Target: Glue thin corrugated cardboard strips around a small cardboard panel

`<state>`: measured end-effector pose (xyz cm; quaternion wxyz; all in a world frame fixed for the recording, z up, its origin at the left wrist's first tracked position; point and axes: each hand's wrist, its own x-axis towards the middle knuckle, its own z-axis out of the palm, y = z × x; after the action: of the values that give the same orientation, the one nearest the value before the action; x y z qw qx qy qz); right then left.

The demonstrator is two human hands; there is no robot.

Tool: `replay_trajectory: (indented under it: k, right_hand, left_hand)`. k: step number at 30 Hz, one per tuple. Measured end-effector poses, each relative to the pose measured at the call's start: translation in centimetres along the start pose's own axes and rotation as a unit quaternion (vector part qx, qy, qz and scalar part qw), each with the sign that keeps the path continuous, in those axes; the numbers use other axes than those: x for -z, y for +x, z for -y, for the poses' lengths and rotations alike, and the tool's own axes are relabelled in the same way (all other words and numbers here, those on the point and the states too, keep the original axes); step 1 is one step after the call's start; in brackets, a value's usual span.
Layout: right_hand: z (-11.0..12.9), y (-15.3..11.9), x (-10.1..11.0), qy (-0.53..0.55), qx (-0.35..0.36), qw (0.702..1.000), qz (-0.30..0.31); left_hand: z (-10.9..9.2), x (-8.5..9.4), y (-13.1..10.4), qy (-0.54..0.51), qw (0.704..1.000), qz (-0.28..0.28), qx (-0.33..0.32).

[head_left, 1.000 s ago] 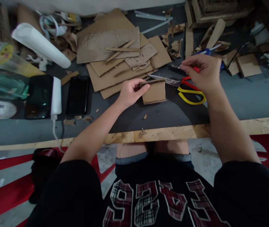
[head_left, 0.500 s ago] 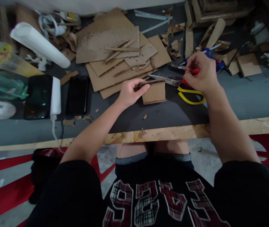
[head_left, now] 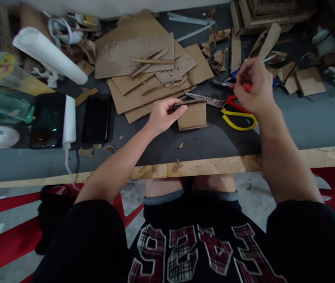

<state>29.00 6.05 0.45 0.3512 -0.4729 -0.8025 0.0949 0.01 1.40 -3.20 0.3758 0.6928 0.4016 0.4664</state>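
Observation:
My left hand point(head_left: 163, 114) pinches a small cardboard piece point(head_left: 193, 116) by its left end, thumb in front and fingers behind. Corrugated edges run along the piece's top and bottom. To the right, my right hand point(head_left: 252, 84) is raised with its fingers curled together. Whatever its fingertips may hold is too small to make out. Just below that hand lie scissors point(head_left: 239, 125) with one yellow and one red handle, blades pointing left behind the cardboard piece. A blue glue gun point(head_left: 276, 81) is partly hidden behind the hand, with a red item point(head_left: 247, 87) by the fingers.
Behind my left hand are stacked cardboard sheets point(head_left: 120, 104) with thin strips on top. A black phone point(head_left: 96, 119), a white power adapter point(head_left: 70, 120) with a cable, and a white paper roll point(head_left: 49, 55) lie left. Glue sticks point(head_left: 191, 19) and cardboard squares point(head_left: 310, 81) lie farther back.
My right hand has shifted slightly to the right and turned, uncovering more of the scissors' red handle. My left hand and the cardboard piece have stayed in place.

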Motion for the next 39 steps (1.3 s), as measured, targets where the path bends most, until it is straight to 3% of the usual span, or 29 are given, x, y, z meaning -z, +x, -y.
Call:
replay_trajectory:
  k: [13,22,31,39]
  right_hand:
    - [0.0,0.2,-0.4,-0.014,-0.02,1.0,0.006]
    - [0.5,0.1,-0.2,-0.028,0.021,0.998,-0.06]
    - [1.0,-0.1,0.0,-0.035,-0.047,0.998,-0.031]
    - [0.7,0.1,0.6,-0.067,-0.083,0.993,-0.048]
  left_hand:
    - [-0.1,0.0,0.0,-0.008,1.0,-0.001,0.013]
    - [0.0,0.0,0.0,-0.012,1.0,0.0,0.014]
    - [-0.1,0.1,-0.1,0.008,1.0,-0.002,0.022]
    - [-0.1,0.1,-0.1,0.013,1.0,-0.003,0.023]
